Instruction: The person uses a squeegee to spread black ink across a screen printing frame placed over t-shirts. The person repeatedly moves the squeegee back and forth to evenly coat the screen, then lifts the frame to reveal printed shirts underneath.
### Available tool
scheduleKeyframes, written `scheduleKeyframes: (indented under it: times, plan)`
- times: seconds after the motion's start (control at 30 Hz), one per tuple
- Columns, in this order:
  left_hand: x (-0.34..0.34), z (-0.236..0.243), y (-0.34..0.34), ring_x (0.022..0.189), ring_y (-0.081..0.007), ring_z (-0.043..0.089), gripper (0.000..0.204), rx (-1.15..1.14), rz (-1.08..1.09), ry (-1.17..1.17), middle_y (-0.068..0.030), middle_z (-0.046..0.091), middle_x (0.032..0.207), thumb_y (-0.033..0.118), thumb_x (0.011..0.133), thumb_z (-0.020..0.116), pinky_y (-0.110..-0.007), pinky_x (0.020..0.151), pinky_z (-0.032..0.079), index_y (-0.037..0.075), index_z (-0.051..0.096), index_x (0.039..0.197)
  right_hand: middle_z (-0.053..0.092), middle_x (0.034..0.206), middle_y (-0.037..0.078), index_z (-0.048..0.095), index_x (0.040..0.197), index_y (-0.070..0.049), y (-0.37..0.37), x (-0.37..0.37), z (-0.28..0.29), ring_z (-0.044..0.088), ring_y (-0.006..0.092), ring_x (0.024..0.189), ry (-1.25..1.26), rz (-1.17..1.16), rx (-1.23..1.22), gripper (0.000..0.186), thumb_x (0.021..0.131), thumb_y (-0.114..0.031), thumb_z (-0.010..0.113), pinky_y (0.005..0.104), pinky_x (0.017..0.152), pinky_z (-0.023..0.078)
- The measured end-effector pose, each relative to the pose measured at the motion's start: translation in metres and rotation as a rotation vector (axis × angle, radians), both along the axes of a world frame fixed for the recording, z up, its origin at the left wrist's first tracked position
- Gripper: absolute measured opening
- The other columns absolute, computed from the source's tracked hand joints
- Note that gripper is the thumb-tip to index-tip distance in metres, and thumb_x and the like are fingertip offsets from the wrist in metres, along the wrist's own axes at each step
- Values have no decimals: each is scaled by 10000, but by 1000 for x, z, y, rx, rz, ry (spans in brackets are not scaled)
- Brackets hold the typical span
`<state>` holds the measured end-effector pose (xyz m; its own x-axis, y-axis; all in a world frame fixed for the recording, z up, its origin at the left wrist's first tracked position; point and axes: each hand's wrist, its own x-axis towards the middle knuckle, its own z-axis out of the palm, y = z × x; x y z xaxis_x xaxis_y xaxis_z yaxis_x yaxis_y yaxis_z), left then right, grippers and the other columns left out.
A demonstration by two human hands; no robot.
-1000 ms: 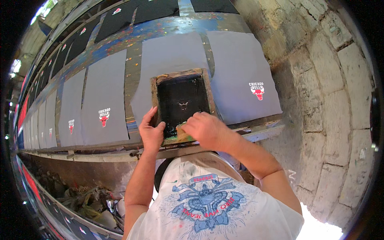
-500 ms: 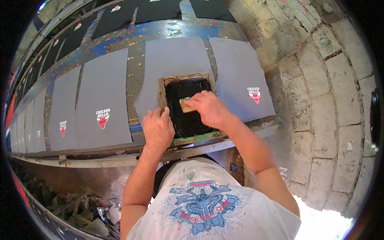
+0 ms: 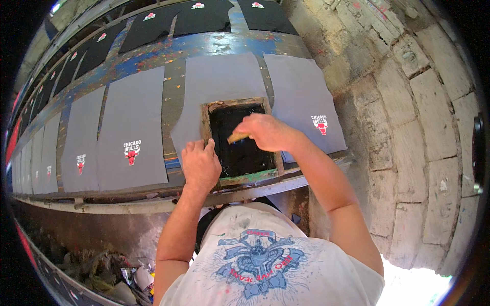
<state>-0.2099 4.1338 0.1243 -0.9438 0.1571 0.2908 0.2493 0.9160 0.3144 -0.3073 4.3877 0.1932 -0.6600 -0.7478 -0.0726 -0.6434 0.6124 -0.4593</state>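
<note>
A small wooden screen-printing frame (image 3: 205, 121), its inside coated with wet black ink (image 3: 230, 116), lies over the lower part of a grey fabric panel (image 3: 224, 76). My left hand (image 3: 201, 166) grips the frame's left side, fingers bent at the rim. Over the inked mesh, my right hand (image 3: 270, 133) is closed around a small squeegee (image 3: 238, 137) with a yellowish-brown body. The squeegee is tilted, and my fingers cover part of it. Whatever lies beneath the frame on the panel is hidden.
Grey panels with a red-and-white bull print lie to the left (image 3: 132, 107) and right (image 3: 301, 92). Black printed panels (image 3: 201, 18) line the far side of the long, paint-spotted table (image 3: 173, 99). A stone-block wall (image 3: 403, 173) stands at the right.
The squeegee has tipped and shifted slightly downward, with my right hand turned over it. My left hand stays at the frame. The view has shifted slightly.
</note>
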Motion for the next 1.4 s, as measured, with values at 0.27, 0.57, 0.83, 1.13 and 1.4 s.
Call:
scheduleKeyframes:
  times: [0.27, 0.57, 0.83, 1.13, 1.4]
  plan:
    - [2, -7, 11, 1170, -423, 669, 384, 43, 72, -18, -198, 752, 1254, 81, 919, 759, -544, 978, 517, 36, 783, 1300, 735, 1123, 111, 763, 1353, -123, 0, 17, -32, 678, 370, 1100, 320, -67, -83, 550, 836, 51, 692, 480, 956, 560]
    - [6, -28, 13, 1315, -476, 628, 480, 289, 86, 43, -286, 685, 1442, -3, 906, 768, -551, 1135, 501, -12, 745, 1385, 737, 1189, 109, 762, 1324, -97, 1, 124, -35, 681, 336, 1070, 311, -105, -120, 452, 875, -42, 747, 462, 952, 549]
    - [13, -45, 12, 1496, -417, 566, 669, 698, 156, -128, -273, 594, 1612, -78, 835, 719, -481, 1262, 449, 47, 713, 1491, 681, 1399, 172, 718, 1417, -77, 28, 135, -29, 600, 391, 1355, 72, -172, -249, 553, 895, -195, 861, 512, 1161, 501]
    - [10, -51, 8, 1520, -372, 568, 639, 863, 139, -159, -264, 569, 1643, -118, 798, 679, -432, 1260, 438, 79, 775, 1398, 670, 1502, 243, 715, 1452, -53, 55, 140, -59, 610, 412, 1438, -293, -886, -542, 522, 964, -210, 821, 475, 1243, 468]
    - [11, 7, 39, 1544, -329, 544, 525, 931, 50, -56, -233, 541, 1677, -164, 807, 650, -428, 1255, 431, 49, 794, 1264, 667, 1509, 202, 777, 1402, -109, 78, 148, -50, 641, 288, 1414, -230, -885, -649, 469, 940, -133, 852, 393, 1146, 533]
